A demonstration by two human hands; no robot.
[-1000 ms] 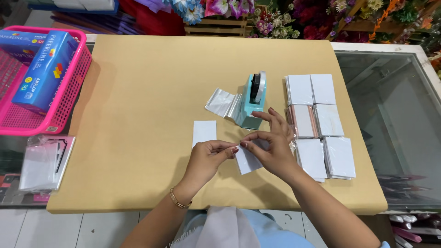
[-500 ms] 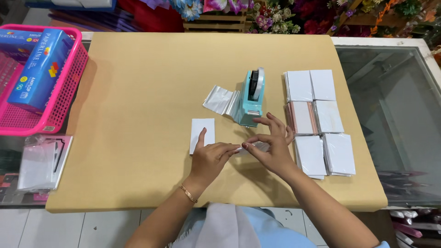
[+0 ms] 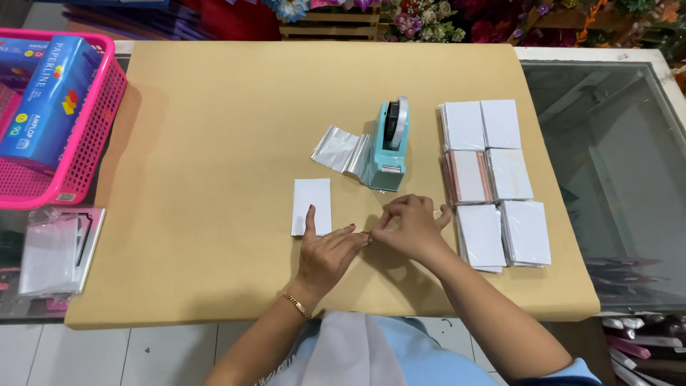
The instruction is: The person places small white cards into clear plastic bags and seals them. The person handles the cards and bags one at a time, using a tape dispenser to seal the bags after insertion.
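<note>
White card [image 3: 312, 206] lies under my left hand [image 3: 325, 250], index finger flat on it; right hand [image 3: 409, 227] pinches shut on something hidden, likely tape. I judge taping is underway; next needs careful alignment beside the tape dispenser [image 3: 388, 146].

Left hand [image 3: 325, 251]: bare, no glove, no ring discernible. A thin gold-coloured chain bracelet [image 3: 296, 306] sits at the wrist, fine links, lying close against it. Left forearm uncovered from the wrist to the near edge of the view.

Right hand [image 3: 407, 227]: bare, no glove, no ring or watch discernible. Right forearm uncovered for most of its visible run. A light blue fabric sleeve [image 3: 572, 372] with a darker edge shows at the near right corner.

Torso: a pale grey-lilac cloth garment [image 3: 357, 350], soft and folded, lies over the chest at near centre, with a short fringe showing at its left edge. Light blue fabric flanks it on the right.
</note>
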